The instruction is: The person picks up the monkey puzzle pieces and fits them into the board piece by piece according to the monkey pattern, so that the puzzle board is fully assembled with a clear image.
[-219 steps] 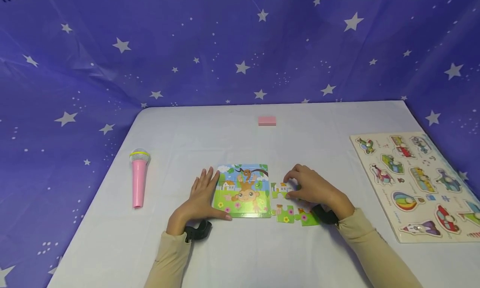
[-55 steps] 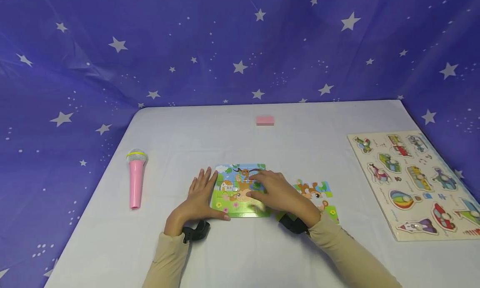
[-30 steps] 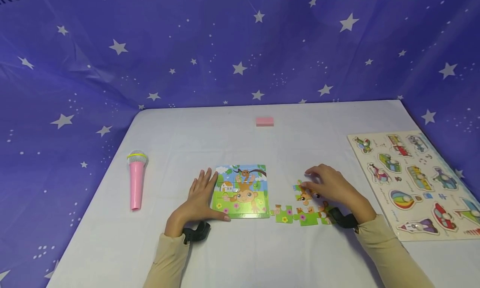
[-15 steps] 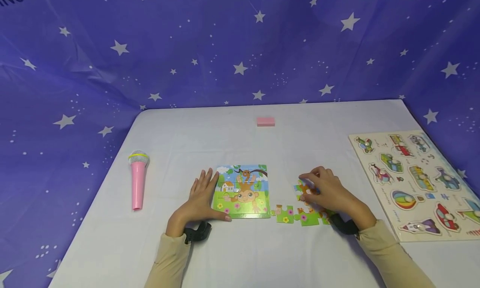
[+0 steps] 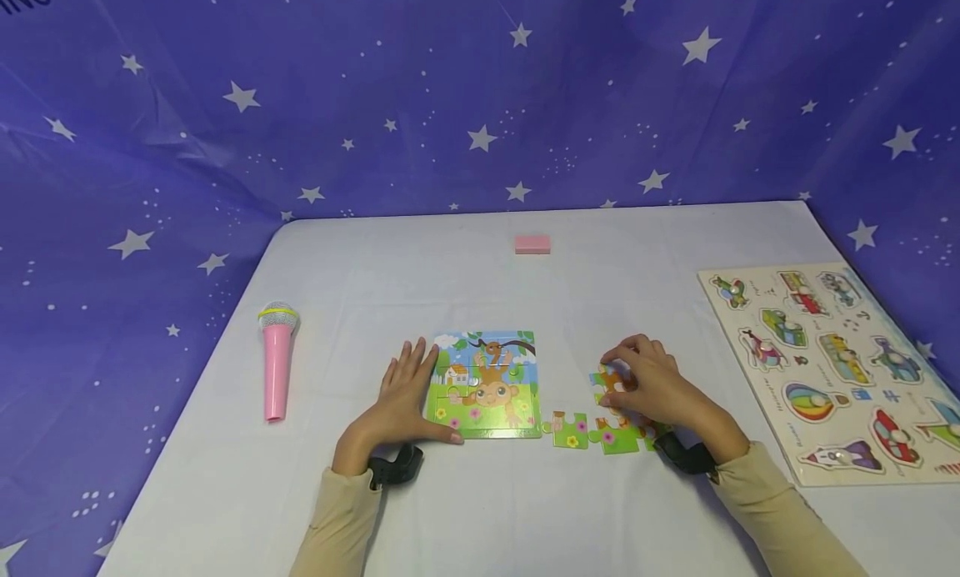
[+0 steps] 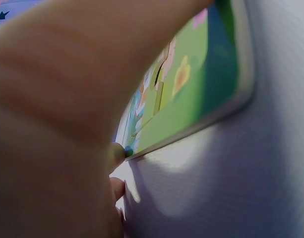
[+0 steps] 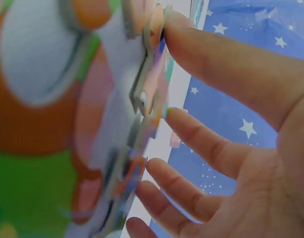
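A square monkey puzzle board (image 5: 483,393) lies on the white table, with jigsaw pieces fitted over its printed picture at the left. My left hand (image 5: 401,402) rests flat along its left edge, fingers spread and thumb at the near corner. In the left wrist view, fingertips show at the border of the board (image 6: 191,99). To the right, my right hand (image 5: 652,385) pinches an orange-and-green puzzle piece (image 5: 611,381) between thumb and index finger. The right wrist view shows the other fingers extended. Green flower pieces (image 5: 570,431) lie nearer me; other pieces are partly hidden under the right hand.
A pink toy microphone (image 5: 277,364) lies at the left. A small pink block (image 5: 532,244) sits towards the back edge. At the right is a large cream vehicle puzzle board (image 5: 832,377). Purple star-patterned cloth (image 5: 480,93) stands behind the table.
The house piece beside the board has left its spot. My right hand went over the board, then back right to the loose pieces, where it now pinches one. The left hand stays put.
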Available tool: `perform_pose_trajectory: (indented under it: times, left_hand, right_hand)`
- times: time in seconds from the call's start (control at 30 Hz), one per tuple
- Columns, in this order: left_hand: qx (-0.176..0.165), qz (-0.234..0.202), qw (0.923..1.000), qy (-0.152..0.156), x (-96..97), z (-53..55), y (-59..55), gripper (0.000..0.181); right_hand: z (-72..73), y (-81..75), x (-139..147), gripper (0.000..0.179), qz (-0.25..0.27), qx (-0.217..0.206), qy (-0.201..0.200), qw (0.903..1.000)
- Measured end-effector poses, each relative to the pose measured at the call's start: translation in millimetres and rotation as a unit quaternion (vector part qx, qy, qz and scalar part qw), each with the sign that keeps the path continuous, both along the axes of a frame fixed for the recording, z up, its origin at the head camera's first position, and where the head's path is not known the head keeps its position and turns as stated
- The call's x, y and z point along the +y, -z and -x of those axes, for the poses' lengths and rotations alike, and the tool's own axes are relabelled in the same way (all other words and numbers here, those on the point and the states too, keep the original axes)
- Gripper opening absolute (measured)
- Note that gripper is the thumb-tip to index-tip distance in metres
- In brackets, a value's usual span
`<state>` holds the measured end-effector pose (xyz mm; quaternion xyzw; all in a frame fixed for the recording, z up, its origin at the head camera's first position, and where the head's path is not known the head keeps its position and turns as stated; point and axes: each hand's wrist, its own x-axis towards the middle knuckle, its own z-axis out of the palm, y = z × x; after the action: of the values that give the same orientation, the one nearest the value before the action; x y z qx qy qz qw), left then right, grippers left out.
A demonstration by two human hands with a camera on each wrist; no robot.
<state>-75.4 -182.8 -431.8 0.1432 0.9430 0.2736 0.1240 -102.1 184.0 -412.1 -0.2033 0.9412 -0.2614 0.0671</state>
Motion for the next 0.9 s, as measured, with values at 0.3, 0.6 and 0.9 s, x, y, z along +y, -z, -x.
perform_pose_trajectory:
  times: [0.3,0.6,0.9]
  left_hand:
    - [-0.002,-0.004,1.0,-0.004,0.1,-0.8,-0.4,0.128]
    - [0.0,-0.001,1.0,-0.002,0.3,-0.3,-0.8,0.128]
    - [-0.005,0.002,1.0,-0.002,-0.3,-0.2,-0.3,0.128]
  right_hand:
    - [1.4,-0.6,-2.9,0.047,0.049,-0.028,-0.005,0.9984]
    - [0.6,0.4,-5.0,0.052,0.071,-0.054,-0.026,0.9957]
    - [-0.5,1.7,-5.1,0.052,0.077,-0.057,-0.048,0.9943]
